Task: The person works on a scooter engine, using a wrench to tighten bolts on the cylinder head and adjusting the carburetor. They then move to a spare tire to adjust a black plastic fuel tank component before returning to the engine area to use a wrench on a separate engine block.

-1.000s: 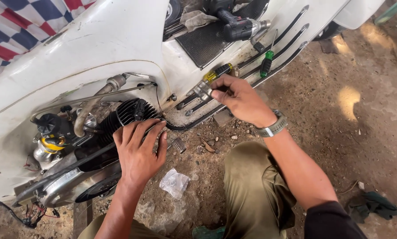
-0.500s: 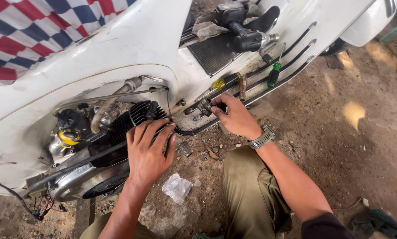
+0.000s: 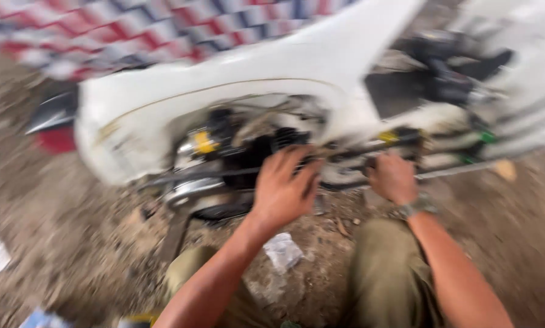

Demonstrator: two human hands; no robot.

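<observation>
Since the earlier frames the whole view has swung and blurred, so that the white scooter body (image 3: 236, 91) now fills the upper middle of the frame and more dirt ground (image 3: 72, 243) shows at the left. At the centre, the left hand (image 3: 284, 185) lies spread, fingers open and flat, against the dark finned engine block (image 3: 266, 152), seemingly to brace or steady; it grips nothing. Right of centre, the right hand (image 3: 394, 177) is curled around something at the scooter's lower edge, near the yellow-handled tool (image 3: 397, 136) and the black cables (image 3: 467, 164); the blur hides whether it truly grips one. A metal wristwatch (image 3: 415, 206) sits on that wrist. Below the hands, between the olive-trousered knees (image 3: 388, 273), lies a crumpled clear plastic bag (image 3: 283, 250); its contents cannot be made out.
</observation>
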